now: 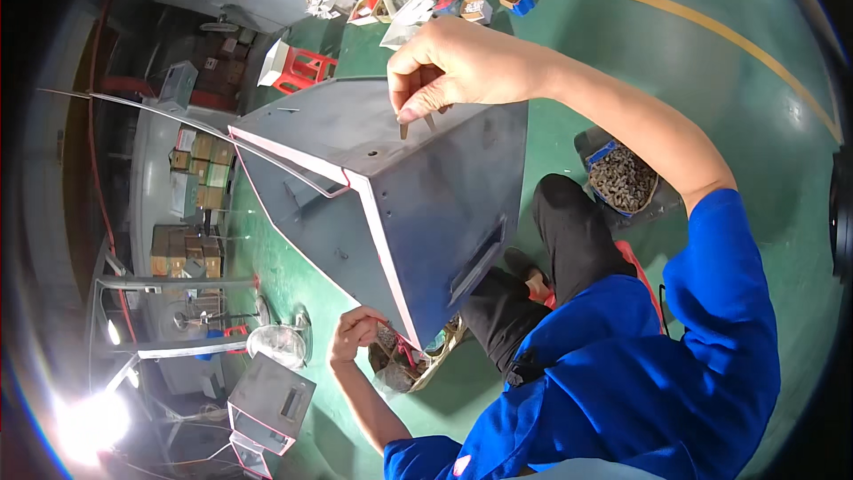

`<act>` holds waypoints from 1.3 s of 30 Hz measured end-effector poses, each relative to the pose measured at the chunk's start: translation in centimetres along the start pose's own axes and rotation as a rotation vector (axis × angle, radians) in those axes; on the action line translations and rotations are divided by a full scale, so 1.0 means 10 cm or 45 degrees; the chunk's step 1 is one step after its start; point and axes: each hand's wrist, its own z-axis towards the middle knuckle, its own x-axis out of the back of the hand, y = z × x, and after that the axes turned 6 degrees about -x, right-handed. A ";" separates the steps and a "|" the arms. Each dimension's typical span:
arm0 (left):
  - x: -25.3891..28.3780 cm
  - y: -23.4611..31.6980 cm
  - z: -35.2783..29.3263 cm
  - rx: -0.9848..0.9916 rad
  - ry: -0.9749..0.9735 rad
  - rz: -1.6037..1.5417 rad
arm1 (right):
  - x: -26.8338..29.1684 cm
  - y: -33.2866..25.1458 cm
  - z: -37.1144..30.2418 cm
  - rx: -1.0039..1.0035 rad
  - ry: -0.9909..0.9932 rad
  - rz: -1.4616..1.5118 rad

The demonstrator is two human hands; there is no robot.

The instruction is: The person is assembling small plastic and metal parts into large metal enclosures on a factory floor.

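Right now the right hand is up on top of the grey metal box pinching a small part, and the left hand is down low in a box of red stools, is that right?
Not quite. The head view shows the left hand low beside a container of small metal parts, not stools. The right hand does pinch a small part on the grey metal box.
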 end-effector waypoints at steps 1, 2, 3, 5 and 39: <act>0.03 0.00 0.00 -0.019 -0.029 0.039 | -0.04 -0.02 0.01 0.008 -0.012 0.027; 0.04 -0.01 -0.02 -0.012 -0.019 0.063 | -0.07 -0.04 0.04 0.016 -0.025 0.054; 0.06 -0.01 -0.03 -0.005 -0.011 0.086 | -0.12 -0.01 0.07 0.068 -0.016 0.068; 0.09 -0.04 -0.04 0.002 -0.012 0.104 | -0.18 -0.05 0.12 0.057 -0.032 0.113; -1.96 0.20 0.42 -0.013 -0.050 -0.968 | 0.00 1.61 -0.57 -0.548 0.341 0.375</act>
